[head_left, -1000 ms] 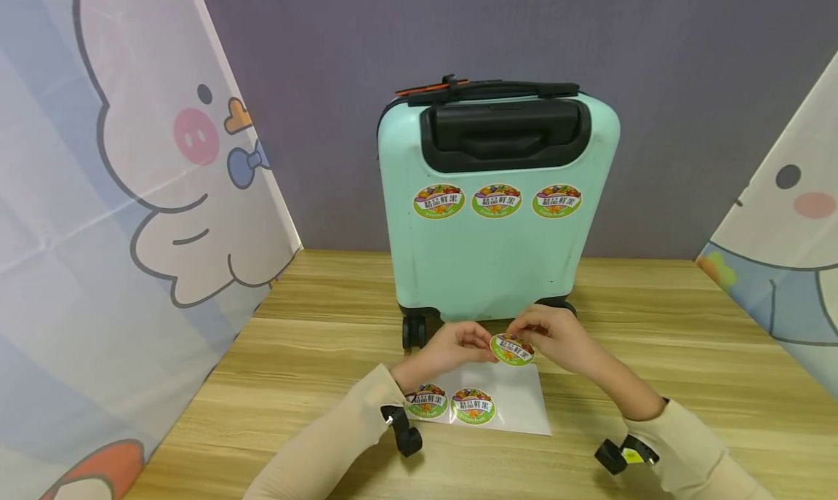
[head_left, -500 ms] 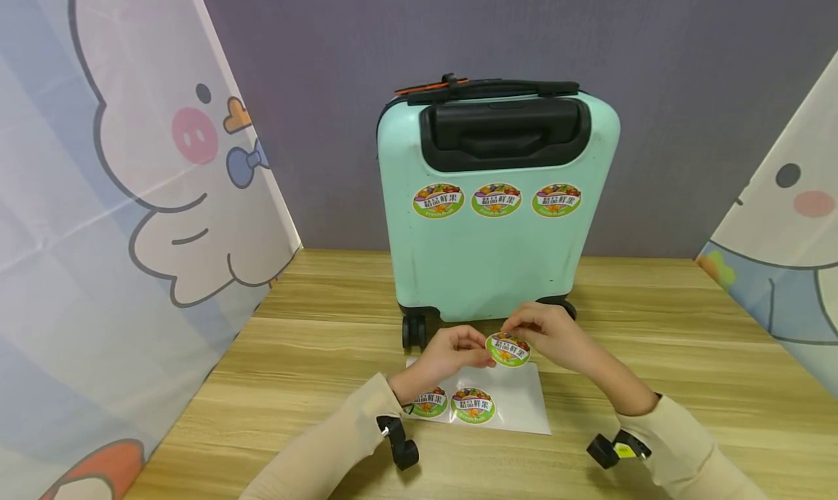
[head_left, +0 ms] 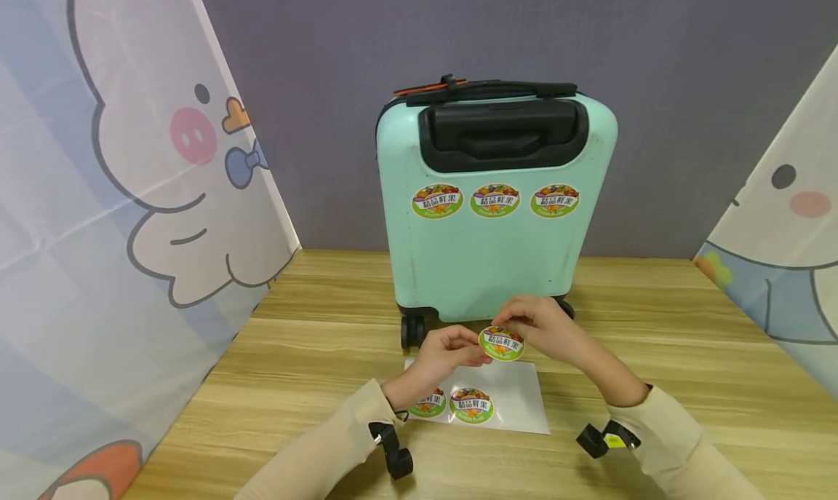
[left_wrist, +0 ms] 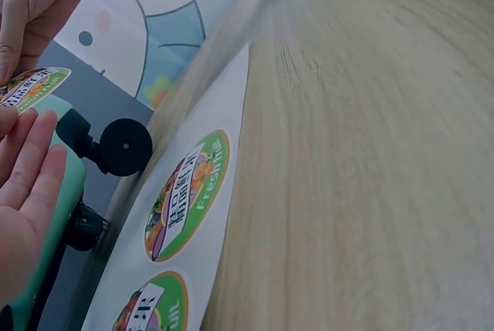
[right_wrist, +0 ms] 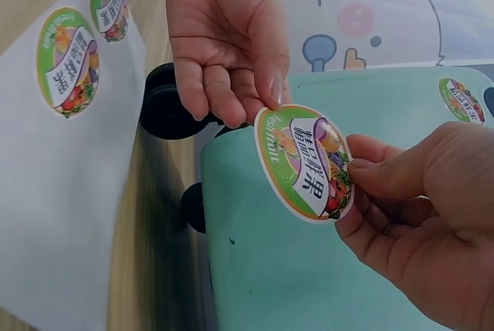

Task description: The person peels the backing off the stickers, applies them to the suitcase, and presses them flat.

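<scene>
An oval fruit sticker (head_left: 502,343) is held up between both hands, just in front of a mint-green suitcase (head_left: 484,267). My right hand (head_left: 540,325) pinches its upper right edge between thumb and fingers, clearly seen in the right wrist view. At the opposite edge, my left hand (head_left: 445,354) holds the sticker by thumb and fingertips. Below lies a white backing sheet (head_left: 517,398) bearing two more oval stickers, one (head_left: 472,405) in full view and another (head_left: 428,404) partly hidden by the left wrist. Three matching stickers (head_left: 495,201) form a row on the suitcase.
The suitcase stands upright on a wood-grain table (head_left: 327,318), its black wheel (head_left: 413,331) close to the left hand. A grey wall (head_left: 308,121) rises behind. Cartoon-printed cloths (head_left: 150,231) flank both sides.
Both hands have shifted slightly left and upward, carrying the sticker with them. The suitcase and backing sheet have stayed in place.
</scene>
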Demonstrator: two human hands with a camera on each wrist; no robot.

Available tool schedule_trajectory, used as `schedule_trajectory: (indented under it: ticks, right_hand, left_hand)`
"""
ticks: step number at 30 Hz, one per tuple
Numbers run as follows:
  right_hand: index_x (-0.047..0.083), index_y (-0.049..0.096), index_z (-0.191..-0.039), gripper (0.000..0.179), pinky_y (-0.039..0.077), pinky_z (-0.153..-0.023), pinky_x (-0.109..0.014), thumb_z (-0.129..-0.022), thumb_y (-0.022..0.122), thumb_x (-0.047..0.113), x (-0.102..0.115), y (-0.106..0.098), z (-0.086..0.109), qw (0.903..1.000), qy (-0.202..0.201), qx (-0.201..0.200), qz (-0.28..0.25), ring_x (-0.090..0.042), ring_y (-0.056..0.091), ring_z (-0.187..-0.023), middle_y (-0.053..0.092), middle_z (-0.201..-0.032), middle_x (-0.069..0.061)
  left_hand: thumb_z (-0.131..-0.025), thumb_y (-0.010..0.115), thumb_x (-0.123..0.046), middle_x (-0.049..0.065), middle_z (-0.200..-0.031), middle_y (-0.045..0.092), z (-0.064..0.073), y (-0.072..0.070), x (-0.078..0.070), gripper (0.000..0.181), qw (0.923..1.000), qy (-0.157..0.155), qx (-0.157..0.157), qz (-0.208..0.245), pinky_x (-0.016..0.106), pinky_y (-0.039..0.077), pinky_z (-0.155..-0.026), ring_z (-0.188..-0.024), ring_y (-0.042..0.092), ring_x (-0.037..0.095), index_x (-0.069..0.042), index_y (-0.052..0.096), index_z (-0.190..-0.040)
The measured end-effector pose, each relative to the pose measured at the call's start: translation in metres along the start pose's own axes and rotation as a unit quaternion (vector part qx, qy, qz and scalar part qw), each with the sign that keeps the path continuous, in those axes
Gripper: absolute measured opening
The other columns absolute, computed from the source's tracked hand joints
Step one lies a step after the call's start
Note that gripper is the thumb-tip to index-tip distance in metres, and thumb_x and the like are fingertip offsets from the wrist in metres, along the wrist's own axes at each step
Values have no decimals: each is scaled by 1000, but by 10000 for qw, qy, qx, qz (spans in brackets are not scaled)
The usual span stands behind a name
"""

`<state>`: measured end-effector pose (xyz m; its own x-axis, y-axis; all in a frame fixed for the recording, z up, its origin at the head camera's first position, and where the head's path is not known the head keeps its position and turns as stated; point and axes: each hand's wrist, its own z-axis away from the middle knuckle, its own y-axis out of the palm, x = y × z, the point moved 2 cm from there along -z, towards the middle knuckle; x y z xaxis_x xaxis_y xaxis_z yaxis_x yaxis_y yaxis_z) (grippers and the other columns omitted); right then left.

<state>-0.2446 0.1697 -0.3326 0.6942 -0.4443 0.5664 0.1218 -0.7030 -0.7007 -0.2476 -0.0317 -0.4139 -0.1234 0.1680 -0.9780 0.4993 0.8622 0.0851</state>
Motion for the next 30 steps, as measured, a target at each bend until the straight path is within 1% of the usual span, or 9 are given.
schedule_trajectory:
  ticks: [7, 13, 17, 20, 23, 26, 30]
  right_hand:
    - [5, 76, -93, 18, 55, -66, -26, -89, 66, -10, 6, -2, -8, 9999, -40, 76, 78, -14, 65, -82, 70, -91, 0]
    - [6, 76, -93, 18, 54, -68, -28, -91, 65, -8, 12, -3, -17, 9998, -25, 144, 110, -17, 65, -84, 70, -93, 0]
    - [5, 76, -93, 19, 53, -68, -28, -91, 64, -10, 15, -2, -24, 9998, -118, 111, 79, -17, 65, -84, 70, -93, 0]
    - [4, 76, -93, 19, 54, -69, -28, -90, 64, -10, 17, -3, -29, 9997, -203, 84, 89, -19, 65, -86, 70, -94, -1]
    - [4, 77, -94, 19, 54, -70, -28, -90, 64, -10, 19, -3, -34, 9996, -250, 99, 104, -20, 66, -88, 71, -94, -1]
    - [5, 77, -95, 19, 54, -72, -30, -91, 64, -9, 19, -3, -38, 9995, -258, 147, 108, -20, 65, -89, 71, -95, 0]
    - [5, 78, -97, 20, 54, -74, -30, -92, 64, -8, 22, -3, -43, 9996, -231, 134, 48, -19, 65, -91, 71, -96, 0]
  left_hand:
    - [-95, 63, 0, 12, -96, 74, 3, -4, -4, 21, 9995, -10, -222, 238, 36, 58, -84, -87, 72, 15, 14, 63, -110]
    - [-95, 61, 1, 13, -96, 74, 6, -6, -10, 25, 9987, 122, -364, 341, 36, 59, -83, -85, 72, 14, 19, 59, -112]
    - [-95, 61, 3, 8, -92, 74, 7, -8, -16, 25, 9974, 165, -531, 450, 37, 59, -83, -84, 72, 13, 20, 58, -112]
    - [-95, 60, 3, 4, -90, 74, 7, -10, -18, 22, 9961, 156, -634, 587, 38, 58, -84, -85, 73, 14, 19, 59, -111]
    - [-96, 60, 2, 2, -89, 74, 8, -11, -20, 20, 9951, 157, -709, 665, 39, 58, -84, -85, 73, 14, 15, 62, -111]
    - [-96, 60, 2, 0, -88, 74, 9, -12, -22, 15, 9942, 174, -773, 728, 39, 58, -83, -85, 73, 14, 7, 66, -108]
    - [-95, 60, 2, -1, -87, 74, 10, -15, -26, 14, 9925, 179, -892, 822, 40, 58, -84, -85, 73, 14, -4, 70, -104]
